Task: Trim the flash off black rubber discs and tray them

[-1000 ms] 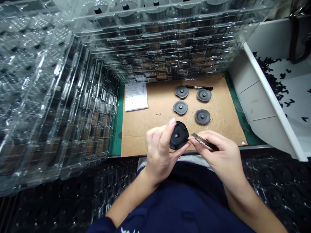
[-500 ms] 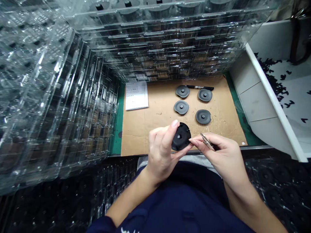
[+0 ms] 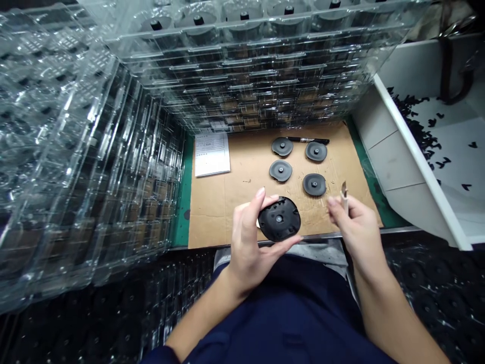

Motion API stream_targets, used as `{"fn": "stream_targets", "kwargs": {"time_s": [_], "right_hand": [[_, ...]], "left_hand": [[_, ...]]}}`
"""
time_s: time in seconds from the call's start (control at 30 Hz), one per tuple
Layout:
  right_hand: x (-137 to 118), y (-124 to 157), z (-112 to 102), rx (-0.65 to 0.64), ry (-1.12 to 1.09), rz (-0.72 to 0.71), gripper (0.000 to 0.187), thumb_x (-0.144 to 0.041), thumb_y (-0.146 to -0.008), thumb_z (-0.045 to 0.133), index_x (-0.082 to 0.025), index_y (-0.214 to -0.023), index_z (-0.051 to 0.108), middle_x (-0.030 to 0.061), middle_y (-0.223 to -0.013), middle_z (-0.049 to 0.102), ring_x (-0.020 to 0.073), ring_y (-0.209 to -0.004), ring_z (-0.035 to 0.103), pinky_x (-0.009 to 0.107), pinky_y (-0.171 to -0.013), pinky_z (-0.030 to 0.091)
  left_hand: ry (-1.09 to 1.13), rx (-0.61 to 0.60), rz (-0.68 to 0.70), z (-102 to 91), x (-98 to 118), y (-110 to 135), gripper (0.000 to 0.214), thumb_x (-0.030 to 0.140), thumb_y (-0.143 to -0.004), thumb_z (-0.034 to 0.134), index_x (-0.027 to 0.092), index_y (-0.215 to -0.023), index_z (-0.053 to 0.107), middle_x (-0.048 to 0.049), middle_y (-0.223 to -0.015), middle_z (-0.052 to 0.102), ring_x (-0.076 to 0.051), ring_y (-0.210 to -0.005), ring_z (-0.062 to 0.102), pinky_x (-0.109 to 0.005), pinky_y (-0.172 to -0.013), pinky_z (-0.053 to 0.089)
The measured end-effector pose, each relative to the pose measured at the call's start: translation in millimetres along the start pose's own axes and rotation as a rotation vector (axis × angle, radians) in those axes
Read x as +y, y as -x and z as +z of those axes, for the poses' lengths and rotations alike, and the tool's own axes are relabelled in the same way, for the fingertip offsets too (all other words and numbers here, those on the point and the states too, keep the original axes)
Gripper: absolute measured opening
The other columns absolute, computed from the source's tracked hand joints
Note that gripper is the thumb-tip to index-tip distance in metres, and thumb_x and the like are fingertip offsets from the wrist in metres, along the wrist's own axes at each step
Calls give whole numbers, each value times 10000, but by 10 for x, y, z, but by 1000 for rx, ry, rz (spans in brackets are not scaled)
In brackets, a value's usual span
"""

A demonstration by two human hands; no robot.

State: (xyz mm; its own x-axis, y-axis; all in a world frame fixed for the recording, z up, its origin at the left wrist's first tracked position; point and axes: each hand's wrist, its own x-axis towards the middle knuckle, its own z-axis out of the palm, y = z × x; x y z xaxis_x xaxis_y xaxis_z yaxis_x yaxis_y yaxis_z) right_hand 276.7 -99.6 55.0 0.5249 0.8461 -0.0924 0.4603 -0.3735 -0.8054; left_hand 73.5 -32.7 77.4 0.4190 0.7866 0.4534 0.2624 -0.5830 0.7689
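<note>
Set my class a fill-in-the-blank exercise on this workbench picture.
The black disc is held in the person's ____ hand.
The small metal blade is pinched in the ____ hand.
____ other discs lie on the cardboard sheet.

Answers: left; right; four.

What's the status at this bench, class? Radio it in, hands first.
Left hand gripping black disc. Right hand pinching small blade, apart from disc. Four more discs on cardboard sheet; clear plastic trays stacked alongside.
</note>
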Motion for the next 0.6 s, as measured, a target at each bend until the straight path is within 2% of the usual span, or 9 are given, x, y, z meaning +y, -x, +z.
{"fn": "stream_targets", "kwargs": {"time_s": [0.1, 0.17, 0.23, 0.3, 0.37, 0.4, 0.43, 0.5, 0.6], "right_hand": [[450, -254, -40, 111, 94, 26, 204, -344, -839, 510, -178, -941, 568, 29, -766, 567, 177, -686, 555, 338, -678, 479], [634, -371, -64, 153, 144, 7, 347, -269, -776, 544, -164, -1107, 547, 102, -963, 590, 260, -902, 575, 457, -839, 460], [660, -386, -90, 172, 181, -48, 476, -224, -758, 543, -151, -1228, 510, 163, -1147, 544, 332, -1115, 496, 554, -969, 363], [530, -290, -122, 185, 201, -131, 499, -205, -797, 515, -168, -1294, 487, 168, -1304, 459, 340, -1251, 392, 570, -1050, 277], [296, -125, -146, 173, 211, -238, 443, -215, -862, 473, -241, -1304, 500, 93, -1404, 396, 272, -1300, 365, 475, -1091, 291], [166, -40, -151, 134, 203, -301, 404, -238, -883, 476, -287, -1282, 524, 44, -1409, 408, 225, -1284, 400, 394, -1076, 346], [43, 35, -149, 62, 182, -382, 375, -282, -892, 499, -310, -1264, 541, 12, -1411, 418, 188, -1263, 434, 323, -1042, 394], [-146, 138, -137, -165, 19, -542, 398, -362, -870, 571, -245, -1251, 561, 50, -1437, 394, 184, -1265, 437, 294, -1036, 397], [-209, 214, -149, -232, -169, -500, 223, -332, -862, 599, -186, -1000, 696, 60, -1192, 619, 148, -1107, 562, 258, -1013, 399]], "left_hand": [[53, -20, -58, -14, -6, 34, 1067, 199, -603, 824, 191, -1449, 174, -157, -1196, 574, -281, -1139, 547, -468, -1012, 422], [66, -28, -96, -21, -5, 54, 1054, 191, -614, 815, 207, -1449, 171, -156, -1208, 570, -282, -1157, 538, -469, -1018, 414], [86, -37, -141, -19, 7, 65, 1039, 178, -621, 809, 236, -1446, 180, -144, -1224, 563, -279, -1171, 531, -472, -1036, 394], [131, -48, -211, -5, 34, 57, 1008, 174, -630, 801, 269, -1436, 202, -121, -1239, 559, -266, -1186, 523, -464, -1062, 364], [219, -65, -333, 18, 66, 30, 941, 200, -661, 780, 297, -1422, 236, -95, -1250, 562, -244, -1203, 511, -432, -1079, 344], [285, -80, -416, 32, 77, 12, 894, 226, -681, 766, 306, -1413, 259, -85, -1253, 568, -233, -1209, 507, -407, -1076, 348], [360, -109, -516, 49, 80, -8, 841, 257, -703, 747, 311, -1403, 285, -78, -1264, 569, -227, -1217, 501, -383, -1066, 361], [493, -208, -705, 97, 57, -41, 750, 336, -721, 722, 309, -1373, 353, -68, -1275, 577, -230, -1220, 503, -333, -1015, 415], [608, -441, -828, 211, -10, -38, 683, 487, -684, 709, 269, -1290, 485, -73, -1242, 611, -263, -1145, 563, -297, -908, 486]]}}
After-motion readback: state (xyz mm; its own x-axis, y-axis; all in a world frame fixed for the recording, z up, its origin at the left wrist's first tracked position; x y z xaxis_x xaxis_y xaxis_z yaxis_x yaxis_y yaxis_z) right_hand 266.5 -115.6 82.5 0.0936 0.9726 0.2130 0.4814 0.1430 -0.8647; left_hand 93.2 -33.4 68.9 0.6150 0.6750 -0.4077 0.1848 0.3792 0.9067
